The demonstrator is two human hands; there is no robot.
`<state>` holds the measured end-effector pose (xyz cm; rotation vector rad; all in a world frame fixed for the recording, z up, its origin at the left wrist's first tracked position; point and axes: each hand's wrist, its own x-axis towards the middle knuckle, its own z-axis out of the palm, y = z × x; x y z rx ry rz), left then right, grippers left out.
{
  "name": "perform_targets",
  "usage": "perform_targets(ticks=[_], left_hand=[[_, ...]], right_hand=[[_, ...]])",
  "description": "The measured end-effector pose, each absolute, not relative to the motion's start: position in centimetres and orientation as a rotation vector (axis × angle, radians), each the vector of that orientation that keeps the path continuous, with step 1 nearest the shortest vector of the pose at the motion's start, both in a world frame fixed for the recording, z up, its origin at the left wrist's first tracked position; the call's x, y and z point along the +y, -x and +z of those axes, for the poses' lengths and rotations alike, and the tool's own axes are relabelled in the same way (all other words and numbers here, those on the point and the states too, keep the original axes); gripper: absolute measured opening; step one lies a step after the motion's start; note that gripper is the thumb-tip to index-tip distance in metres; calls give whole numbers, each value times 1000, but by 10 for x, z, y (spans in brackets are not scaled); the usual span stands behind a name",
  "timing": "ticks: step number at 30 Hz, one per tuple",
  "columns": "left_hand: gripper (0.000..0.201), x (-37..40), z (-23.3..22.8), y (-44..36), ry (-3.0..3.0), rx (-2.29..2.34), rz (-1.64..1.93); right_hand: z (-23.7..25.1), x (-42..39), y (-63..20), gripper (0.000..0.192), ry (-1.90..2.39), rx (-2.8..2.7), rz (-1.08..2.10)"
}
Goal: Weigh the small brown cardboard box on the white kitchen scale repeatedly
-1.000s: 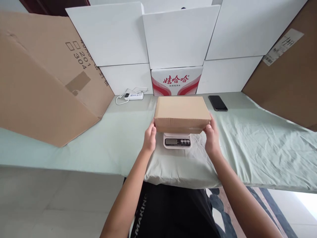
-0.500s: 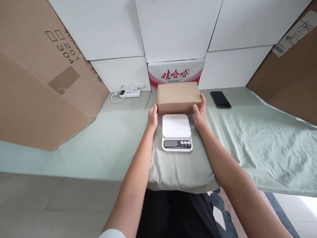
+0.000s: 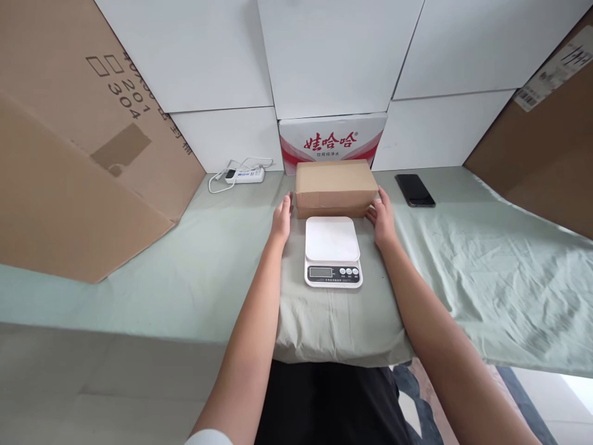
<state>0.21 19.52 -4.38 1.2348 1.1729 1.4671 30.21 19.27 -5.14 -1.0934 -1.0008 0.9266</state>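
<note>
My left hand (image 3: 281,219) stands at the left end of a closed brown cardboard box (image 3: 336,179), its fingers loosely parted, a narrow gap showing between them and the cardboard. My right hand (image 3: 383,220) is at the box's front right corner, fingers spread, one along the end and others curled low by the front; whether they touch it, I cannot tell.

The box lies flat and lengthwise across the counter (image 3: 222,253), which is covered in pale green cloth. Just in front of it, between my forearms, sits a white digital kitchen scale (image 3: 332,241), its display and three round buttons toward me; I can't make out any reading. Right behind the box is a white carton with red lettering (image 3: 331,137). A black smartphone (image 3: 415,190) lies farther back, beyond my right hand, and a white power strip (image 3: 245,176) with its cable loosely looped lies back to the left. Large brown cartons flank me, one on each side.
</note>
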Motion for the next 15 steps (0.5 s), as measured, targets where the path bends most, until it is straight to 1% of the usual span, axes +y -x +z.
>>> perform_targets(ticks=[6,15], left_hand=[[93,184,-37,-11,-1290,1122,1418],[88,179,-27,-12,-1221,1174,1388]], right_hand=[[-48,189,-299,85,1078,-1159,856],[-55,193,-303,79,1121,-1258,779]])
